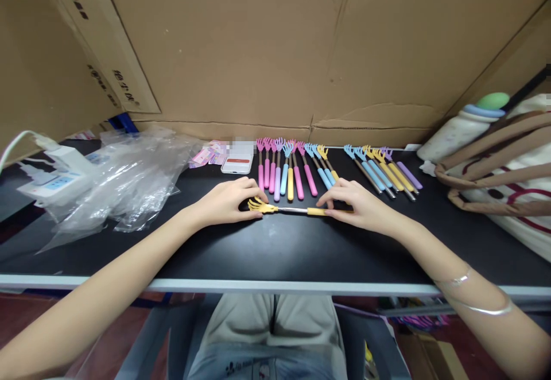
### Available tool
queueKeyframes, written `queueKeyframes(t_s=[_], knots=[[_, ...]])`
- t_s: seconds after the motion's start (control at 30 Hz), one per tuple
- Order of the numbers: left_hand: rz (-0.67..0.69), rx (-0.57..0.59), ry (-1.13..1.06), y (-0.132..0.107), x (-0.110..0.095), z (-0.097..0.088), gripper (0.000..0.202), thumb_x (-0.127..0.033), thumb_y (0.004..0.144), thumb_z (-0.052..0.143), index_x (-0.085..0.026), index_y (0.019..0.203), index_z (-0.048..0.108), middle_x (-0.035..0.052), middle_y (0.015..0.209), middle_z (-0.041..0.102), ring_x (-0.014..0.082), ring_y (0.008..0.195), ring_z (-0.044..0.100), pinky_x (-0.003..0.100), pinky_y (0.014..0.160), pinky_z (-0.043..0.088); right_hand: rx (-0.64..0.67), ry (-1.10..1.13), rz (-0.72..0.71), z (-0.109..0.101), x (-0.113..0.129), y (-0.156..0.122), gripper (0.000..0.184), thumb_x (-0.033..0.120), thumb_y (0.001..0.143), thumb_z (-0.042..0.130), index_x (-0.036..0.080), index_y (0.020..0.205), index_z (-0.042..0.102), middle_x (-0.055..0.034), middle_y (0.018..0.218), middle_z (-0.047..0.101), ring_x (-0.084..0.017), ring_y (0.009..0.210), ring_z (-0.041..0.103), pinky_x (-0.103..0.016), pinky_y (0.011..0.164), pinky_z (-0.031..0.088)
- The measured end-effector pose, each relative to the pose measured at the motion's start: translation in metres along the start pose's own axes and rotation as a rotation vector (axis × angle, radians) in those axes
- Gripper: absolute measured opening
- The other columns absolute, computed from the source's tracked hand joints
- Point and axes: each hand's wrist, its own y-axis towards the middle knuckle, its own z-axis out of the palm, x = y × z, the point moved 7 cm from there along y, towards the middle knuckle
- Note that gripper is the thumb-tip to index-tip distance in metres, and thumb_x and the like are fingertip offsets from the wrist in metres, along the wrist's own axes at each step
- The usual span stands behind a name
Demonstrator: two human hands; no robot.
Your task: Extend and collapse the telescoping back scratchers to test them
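A yellow back scratcher [293, 210] with a metal rod lies crosswise just above the black tabletop, between my hands. The fingers of my left hand [230, 201] close around its yellow claw end. My right hand [359, 205] pinches the yellow handle at the other end, partly covering it. Behind it, a row of pink, purple, blue and yellow back scratchers [298, 176] lies with the claws pointing away from me. Farther right is a second group of blue, yellow and purple back scratchers [383, 170].
Clear plastic bags [133, 179] cover the left side beside a white power strip [58, 182]. Pink cards [209, 153] and a phone [238, 159] lie at the back. A bottle [456, 130] and a bag with brown straps [508, 173] stand right. Cardboard walls [241, 53] enclose the table.
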Motion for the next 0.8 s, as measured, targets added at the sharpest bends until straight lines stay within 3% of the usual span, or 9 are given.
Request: queueKeyframes(t_s=[0.57, 0.8], knots=[[0.009, -0.029, 0.04, -0.0009, -0.0025, -0.0027, 0.027, -0.045, 0.083, 0.056, -0.028, 0.103, 0.06, -0.0012, 0.101, 0.058, 0.0154, 0.095, 0.054, 0.023, 0.076, 0.039, -0.004, 0.025, -0.011, -0.0023, 0.001, 0.0021, 0.023, 0.04, 0.084, 0.055, 0.022, 0.096, 0.063, -0.0023, 0.074, 0.061, -0.018, 0.079, 0.049, -0.033, 0.073, 0.037], [0.041, -0.03, 0.134, -0.0003, -0.0095, -0.0097, 0.036, -0.053, 0.081, 0.057, -0.025, 0.103, 0.059, -0.0006, 0.097, 0.062, 0.0171, 0.093, 0.055, 0.025, 0.074, 0.039, 0.007, 0.042, 0.003, -0.0016, -0.0005, 0.0011, 0.023, 0.039, 0.084, 0.055, 0.021, 0.095, 0.063, -0.002, 0.075, 0.06, -0.018, 0.079, 0.049, -0.032, 0.073, 0.038]])
